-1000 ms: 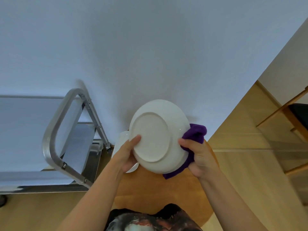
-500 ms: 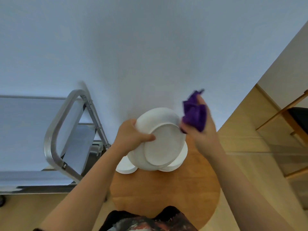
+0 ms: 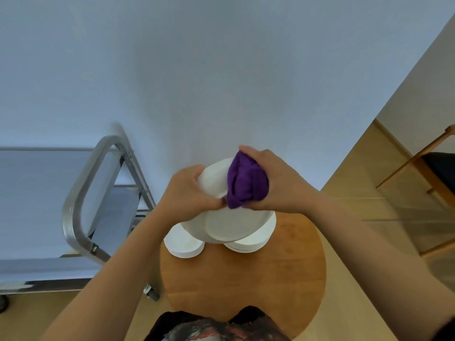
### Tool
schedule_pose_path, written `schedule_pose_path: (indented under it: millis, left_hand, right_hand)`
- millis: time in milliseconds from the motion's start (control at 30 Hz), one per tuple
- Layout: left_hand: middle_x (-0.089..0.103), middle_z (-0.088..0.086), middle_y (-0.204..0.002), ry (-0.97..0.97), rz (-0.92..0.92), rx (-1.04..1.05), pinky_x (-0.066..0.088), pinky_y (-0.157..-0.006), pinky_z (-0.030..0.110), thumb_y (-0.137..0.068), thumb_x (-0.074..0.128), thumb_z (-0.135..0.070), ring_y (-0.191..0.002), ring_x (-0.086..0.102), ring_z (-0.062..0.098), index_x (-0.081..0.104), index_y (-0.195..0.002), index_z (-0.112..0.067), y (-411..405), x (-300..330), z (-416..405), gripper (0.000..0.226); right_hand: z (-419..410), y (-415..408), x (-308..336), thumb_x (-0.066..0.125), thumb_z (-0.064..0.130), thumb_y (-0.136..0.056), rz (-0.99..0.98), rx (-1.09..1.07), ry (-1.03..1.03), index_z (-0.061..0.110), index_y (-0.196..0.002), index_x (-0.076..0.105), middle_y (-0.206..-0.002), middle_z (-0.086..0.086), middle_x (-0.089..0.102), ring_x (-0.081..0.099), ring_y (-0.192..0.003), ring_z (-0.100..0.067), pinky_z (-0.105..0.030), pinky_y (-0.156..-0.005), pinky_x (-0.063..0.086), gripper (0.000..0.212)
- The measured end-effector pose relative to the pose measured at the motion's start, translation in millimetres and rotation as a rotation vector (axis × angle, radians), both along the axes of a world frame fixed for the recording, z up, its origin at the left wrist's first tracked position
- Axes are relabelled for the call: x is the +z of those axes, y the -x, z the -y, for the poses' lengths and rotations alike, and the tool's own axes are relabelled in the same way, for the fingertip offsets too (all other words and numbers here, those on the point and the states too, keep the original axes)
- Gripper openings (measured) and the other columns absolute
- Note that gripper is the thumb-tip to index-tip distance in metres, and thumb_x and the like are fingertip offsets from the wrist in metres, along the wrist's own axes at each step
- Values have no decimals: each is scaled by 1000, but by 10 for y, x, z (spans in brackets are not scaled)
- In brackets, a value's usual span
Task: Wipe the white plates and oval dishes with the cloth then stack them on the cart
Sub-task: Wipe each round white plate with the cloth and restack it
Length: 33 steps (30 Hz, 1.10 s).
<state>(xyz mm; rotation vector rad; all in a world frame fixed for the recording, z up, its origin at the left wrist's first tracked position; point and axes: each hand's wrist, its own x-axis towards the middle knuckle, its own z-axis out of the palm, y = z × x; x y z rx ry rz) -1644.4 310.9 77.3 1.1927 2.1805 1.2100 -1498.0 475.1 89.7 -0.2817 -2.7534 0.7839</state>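
Observation:
My left hand [image 3: 188, 193] grips the left rim of a white plate [image 3: 226, 226], held bottom side up above the round wooden table [image 3: 246, 276]. My right hand [image 3: 278, 184] clutches a bunched purple cloth [image 3: 246, 184] and presses it against the plate's upper part. Under the held plate, a stack of white plates [image 3: 256, 242] sits on the table at the right and another white dish [image 3: 182, 244] at the left. The steel cart [image 3: 81, 205] stands to the left of the table.
A pale wall fills the view behind the table. A wooden chair [image 3: 428, 173] stands at the right on the wood floor. The cart's tubular handle [image 3: 73, 193] rises close to my left forearm.
The plate has tipped down and away from me. My right hand has brought the cloth from the plate's right edge onto its upper part, and my left hand's grip has shifted along the rim.

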Motion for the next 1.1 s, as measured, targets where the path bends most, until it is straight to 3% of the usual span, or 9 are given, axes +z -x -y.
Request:
schedule_pose_path:
  millis: [100,200,400,500,600,700,800,900,1100]
  left_hand:
    - [64,-11,-87,-129,170,104,52,-62,21,-37,82,-42,-81,63,6,58,-84,-33,45,68,42,54]
    - [68,-7,-94,-237,358,165,58,-67,33,-32,82,-44,-87,66,14,61,-90,-30,32,62,42,63]
    - [73,1,-96,-530,797,287,57,-65,32,-36,90,-17,-90,70,23,66,-96,-18,-150,-53,-146,65]
    - [75,-4,-90,-528,828,300,58,-64,30,-42,86,-22,-89,71,20,66,-95,-20,-269,-146,-150,57]
    - [72,8,-104,-368,958,13,58,-75,39,-46,91,-39,-98,67,29,64,-111,-11,-83,-153,24,75]
    - [69,14,-108,-177,1182,-223,58,-71,44,-45,90,-46,-95,67,33,61,-120,-11,93,-110,115,88]
    - [68,14,-111,-200,1266,-144,57,-77,45,-64,79,-36,-97,67,32,58,-126,-11,52,-107,14,70]
    - [70,12,-109,-236,1245,-51,58,-74,42,-74,64,-38,-96,68,30,63,-120,-14,-40,-119,-83,53]
    - [70,10,-112,-353,1207,23,58,-74,40,-79,66,-39,-101,68,28,68,-112,-16,-169,-92,-160,40]
  right_hand:
    - [-46,-67,-53,83,47,-61,-182,-112,259,60,-127,20,-121,41,36,39,-116,14,-8,-89,39,92]
    - [-42,-118,-114,81,50,-57,-305,-247,374,61,-125,22,-120,46,37,40,-115,17,-3,-85,40,90]
    - [152,-87,-316,74,37,-60,-609,-518,665,20,-127,45,-113,3,59,59,-102,-8,-28,-81,53,75]
    - [125,-107,-322,74,34,-62,-526,-594,692,20,-129,46,-115,3,60,58,-104,-11,-34,-88,51,73]
    - [-65,-239,-272,77,35,-56,-368,-505,745,28,-114,56,-98,16,67,63,-91,-3,-18,-71,51,62]
    - [-207,-290,-205,77,41,-51,-188,-373,814,33,-98,61,-83,18,70,67,-77,-1,-13,-58,50,50]
    - [-271,-243,-161,77,31,-59,-171,-351,814,38,-94,62,-84,17,71,68,-76,-2,-12,-55,49,39]
    - [-249,-223,-172,76,40,-57,-158,-429,855,36,-91,64,-80,14,72,69,-72,-4,-15,-52,50,36]
    - [203,-297,-476,63,50,-67,-343,-675,939,27,-99,64,-86,8,72,67,-83,-9,-29,-73,49,40]
